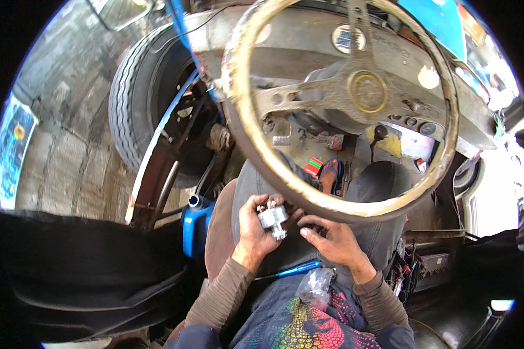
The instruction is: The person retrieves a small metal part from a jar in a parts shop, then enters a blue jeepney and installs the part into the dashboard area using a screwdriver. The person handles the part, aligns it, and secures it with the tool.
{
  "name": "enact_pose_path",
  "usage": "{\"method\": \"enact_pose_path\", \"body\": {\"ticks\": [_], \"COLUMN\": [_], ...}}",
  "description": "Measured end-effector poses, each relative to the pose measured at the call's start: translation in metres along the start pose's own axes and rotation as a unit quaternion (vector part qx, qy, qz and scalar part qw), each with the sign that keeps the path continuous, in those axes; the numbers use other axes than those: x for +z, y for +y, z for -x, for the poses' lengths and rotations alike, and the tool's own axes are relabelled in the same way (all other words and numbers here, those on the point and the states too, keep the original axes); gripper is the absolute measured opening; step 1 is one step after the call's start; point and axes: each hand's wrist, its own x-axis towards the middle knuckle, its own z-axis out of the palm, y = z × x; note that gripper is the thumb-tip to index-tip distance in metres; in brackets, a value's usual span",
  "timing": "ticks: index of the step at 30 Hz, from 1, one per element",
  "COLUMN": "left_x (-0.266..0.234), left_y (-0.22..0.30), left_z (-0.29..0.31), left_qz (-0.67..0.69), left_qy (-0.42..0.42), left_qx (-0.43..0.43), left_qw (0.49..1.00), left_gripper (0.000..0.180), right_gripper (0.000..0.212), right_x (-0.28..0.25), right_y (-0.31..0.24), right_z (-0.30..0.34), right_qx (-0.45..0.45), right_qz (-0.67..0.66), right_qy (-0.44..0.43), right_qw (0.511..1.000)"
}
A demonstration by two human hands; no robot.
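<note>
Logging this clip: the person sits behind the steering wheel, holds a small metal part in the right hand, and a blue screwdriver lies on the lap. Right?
Not quite. The head view shows the metal part in the left hand, not the right hand, which only reaches toward it. The rest holds: the person sits behind the steering wheel, and the blue screwdriver lies on the lap.

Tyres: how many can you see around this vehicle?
1 for sure: a big ribbed tyre stands at upper left, beside the worn steering wheel. A dark curved shape at the right edge might be another; it is unclear.
</note>
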Motion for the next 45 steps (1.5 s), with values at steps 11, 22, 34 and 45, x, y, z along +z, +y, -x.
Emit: {"method": "enact_pose_path", "body": {"ticks": [11,22,34,45], "left_x": [0.001,-0.009,0.000,-0.005], "left_y": [-0.028,-0.029,0.001,0.003], "left_z": [0.004,0.005,0.022,0.017], "left_qz": [0.003,0.010,-0.241,-0.253], "left_qy": [-0.040,-0.122,0.065,0.042], "left_qx": [0.033,0.008,0.135,0.154], "left_qw": [0.999,0.992,0.959,0.954], "left_gripper": [0.053,0.070,0.031,0.040], "right_gripper": [0.023,0.021,0.022,0.030], "right_x": [0.022,0.019,0.024,0.027], "right_y": [0.032,0.044,0.078,0.108], "right_z": [-0.038,-0.027,-0.017,-0.047], "right_qx": [-0.334,-0.317,-0.127,-0.031], "right_qz": [0.103,-0.118,-0.300,0.278], "right_qy": [0.137,0.118,0.026,0.066], "right_qw": [0.927,0.934,0.945,0.958]}}
